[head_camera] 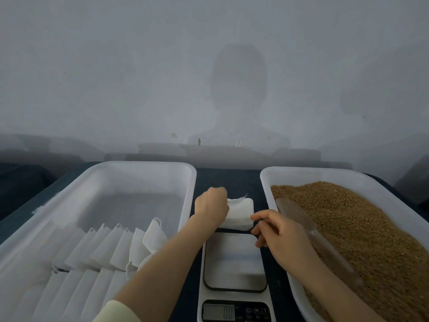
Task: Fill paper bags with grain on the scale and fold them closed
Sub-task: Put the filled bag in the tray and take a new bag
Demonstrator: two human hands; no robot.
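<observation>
Head view, centre: white paper bag [240, 213], held just above the far edge of the digital scale [234, 259], between the two tubs on the dark bench [232, 177]. The left hand [211, 205] has its grip closed round the bag's left side; the right hand [278, 231] has loosely curled fingers and its forefinger tip at the bag's near right corner, and its grip cannot be told as pinching or merely touching. Flanks: left tub [148, 165], clear plastic, holding a row of empty bags [104, 247]; right tub [301, 170], clear plastic, heaped with brown grain [362, 228], a translucent scoop [299, 217] lying on it.
</observation>
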